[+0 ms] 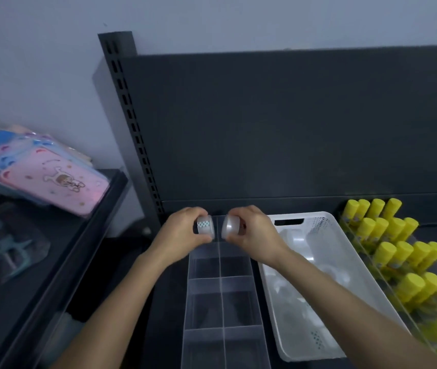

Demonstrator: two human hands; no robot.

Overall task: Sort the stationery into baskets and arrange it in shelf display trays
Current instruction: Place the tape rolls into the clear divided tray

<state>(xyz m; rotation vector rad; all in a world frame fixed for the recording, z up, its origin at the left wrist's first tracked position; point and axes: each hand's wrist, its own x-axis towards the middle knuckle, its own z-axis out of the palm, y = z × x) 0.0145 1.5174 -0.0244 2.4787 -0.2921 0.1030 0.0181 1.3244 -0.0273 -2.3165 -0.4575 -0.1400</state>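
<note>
Your left hand [184, 231] and right hand [254, 234] meet above the far end of the clear divided tray [220, 282], which lies lengthwise on the dark shelf [164, 302]. The left hand's fingers and thumb are curled round a patterned tape roll [205, 225], whose pale band carries a teal dotted print and faces you. The right hand's fingers are curled round a plain tape roll [229, 227], translucent and unmarked. The two rolls are held on their sides, near each other but apart, each over one of the tray's two columns on either side of the central divider. The tray's compartments nearer to you hold nothing visible. Just beside the tray on the right stands the white basket [355, 270], perforated at its far wall and with a handle slot; pale rolls [298, 239] lie inside it, though blur hides their count. Beyond the basket, yellow-capped glue sticks [387, 235] stand in stepped rows rising toward the back panel [291, 129]. A slotted upright post [132, 123] marks the left edge of that panel. On the neighbouring shelf [112, 189] to the left, a pink illustrated pouch [52, 179] tops a tilted stack of pastel pouches; the items below it are too blurred to identify.
</note>
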